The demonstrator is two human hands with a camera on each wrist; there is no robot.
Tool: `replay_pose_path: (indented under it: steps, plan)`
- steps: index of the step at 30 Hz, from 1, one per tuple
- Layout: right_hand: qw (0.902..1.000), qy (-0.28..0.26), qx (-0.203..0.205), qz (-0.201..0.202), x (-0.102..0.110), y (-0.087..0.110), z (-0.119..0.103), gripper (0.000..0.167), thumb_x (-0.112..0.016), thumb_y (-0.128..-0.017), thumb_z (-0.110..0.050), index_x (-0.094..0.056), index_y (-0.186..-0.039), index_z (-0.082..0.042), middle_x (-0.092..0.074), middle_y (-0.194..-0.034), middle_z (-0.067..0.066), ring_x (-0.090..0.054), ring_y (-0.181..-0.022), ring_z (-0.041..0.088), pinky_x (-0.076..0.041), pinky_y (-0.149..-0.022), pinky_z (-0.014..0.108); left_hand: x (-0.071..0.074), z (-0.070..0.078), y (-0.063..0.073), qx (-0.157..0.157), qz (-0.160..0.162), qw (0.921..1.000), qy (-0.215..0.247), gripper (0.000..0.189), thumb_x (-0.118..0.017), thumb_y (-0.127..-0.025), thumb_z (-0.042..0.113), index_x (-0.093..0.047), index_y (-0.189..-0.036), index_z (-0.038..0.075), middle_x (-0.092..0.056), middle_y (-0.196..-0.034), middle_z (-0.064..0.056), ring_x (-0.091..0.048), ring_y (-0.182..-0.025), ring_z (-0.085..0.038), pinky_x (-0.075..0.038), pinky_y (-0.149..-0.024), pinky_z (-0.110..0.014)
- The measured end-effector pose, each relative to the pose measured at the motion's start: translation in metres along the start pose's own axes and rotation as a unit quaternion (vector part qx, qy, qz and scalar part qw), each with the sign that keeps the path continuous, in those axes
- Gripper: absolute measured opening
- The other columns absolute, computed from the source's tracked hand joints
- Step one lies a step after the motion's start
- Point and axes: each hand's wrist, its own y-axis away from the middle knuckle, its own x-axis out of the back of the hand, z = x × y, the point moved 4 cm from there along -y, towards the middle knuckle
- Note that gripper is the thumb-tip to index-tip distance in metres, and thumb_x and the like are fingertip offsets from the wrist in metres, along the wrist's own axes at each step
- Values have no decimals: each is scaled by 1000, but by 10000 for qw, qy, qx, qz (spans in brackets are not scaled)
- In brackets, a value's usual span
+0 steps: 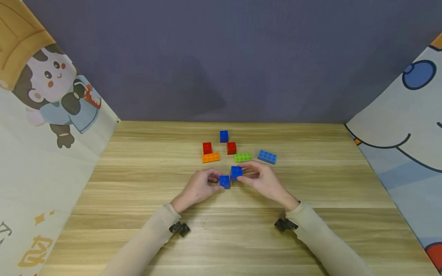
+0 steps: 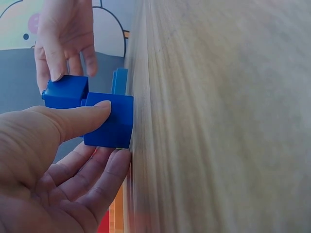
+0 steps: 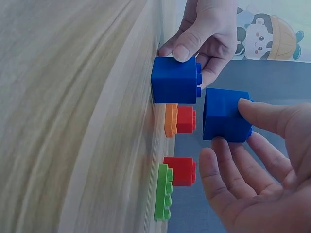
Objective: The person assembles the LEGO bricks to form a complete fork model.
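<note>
My left hand pinches a square blue toy brick between thumb and fingers. In the right wrist view this brick stands on or just at the tabletop, studs up. From the other side, my right hand grips a second blue brick by thumb and fingertips. That second brick is held off the table, higher than the first and slightly tilted. A small gap shows between the two in the right wrist view. The left wrist view shows the lower brick partly overlapping the upper one.
Beyond my hands on the wooden table lie a flat orange brick, a flat green brick and a lighter blue brick. Behind them stand two red bricks and another blue brick. A dark panel closes the back.
</note>
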Motion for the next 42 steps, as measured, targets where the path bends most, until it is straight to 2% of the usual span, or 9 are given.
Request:
replay_pose_path:
  steps: [6, 17, 23, 28, 33, 42]
  plan:
    - [10000, -26, 6, -55, -6, -2, -3, 40, -81, -96, -15, -72, -134, -9, -75, -129, 10, -74, -114, 27, -64, -96, 38, 0, 0, -1, 12, -4, 10000, 14, 34, -88, -88, 10, -76, -119, 5, -78, -117, -11, -75, -105, -24, -64, -94, -38]
    - [9994, -182, 262, -125, -17, -4, -8, 39, -81, -96, -14, -72, -132, -5, -75, -128, 15, -74, -112, 31, -64, -94, 43, 0, 0, -1, -55, -39, 10000, 70, 35, -88, -88, 10, -76, -120, 4, -78, -119, -12, -76, -106, -25, -64, -95, -38]
    - [9996, -144, 188, -155, -22, -6, -8, 37, -81, -96, -14, -72, -131, -7, -76, -126, 13, -75, -112, 28, -64, -93, 40, -1, 0, -1, -126, -18, 9999, 36, 37, -89, -88, 12, -75, -121, 2, -78, -119, -14, -76, -106, -26, -64, -94, -38]
    - [9995, -201, 176, -186, -24, -6, -8, 38, -81, -96, -13, -72, -132, -6, -76, -126, 13, -75, -110, 28, -64, -92, 37, 0, 0, -1, -62, -24, 9999, 77, 36, -88, -88, 11, -75, -121, 2, -78, -119, -13, -76, -106, -26, -63, -95, -40]
    - [9991, -280, 229, -218, -26, -6, -10, 37, -80, -97, -14, -71, -132, -6, -76, -126, 14, -75, -110, 28, -65, -92, 37, 0, 0, -1, -12, -10, 10000, 68, 36, -88, -89, 11, -75, -121, 2, -78, -119, -13, -76, -105, -25, -63, -95, -40]
    - [9994, -116, 269, -207, -28, -6, -11, 35, -79, -97, -15, -73, -132, -9, -77, -126, 10, -75, -109, 25, -65, -92, 39, 0, 0, -1, -126, -23, 9999, 87, 35, -88, -89, 10, -75, -120, 2, -78, -118, -13, -76, -105, -26, -63, -96, -39]
